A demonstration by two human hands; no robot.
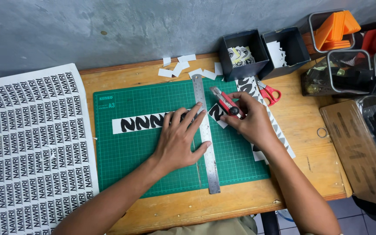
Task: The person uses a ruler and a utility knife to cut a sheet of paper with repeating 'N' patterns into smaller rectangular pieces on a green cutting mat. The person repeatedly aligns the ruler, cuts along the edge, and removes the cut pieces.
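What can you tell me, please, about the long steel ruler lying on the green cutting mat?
The long steel ruler is a flat, narrow, silvery metal strip with fine graduations along its edges. It lies nearly upright in the view, tilted slightly, running from the mat's far edge past its near edge on the green cutting mat. The left hand presses it down with spread fingers. It crosses the white printed sticker strip. The right hand holds a red utility knife against its right side.

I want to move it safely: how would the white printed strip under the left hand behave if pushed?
The strip looks thin and flat, so probably floppy and very light. It may slide on the smooth green mat once the left hand and steel ruler lift.
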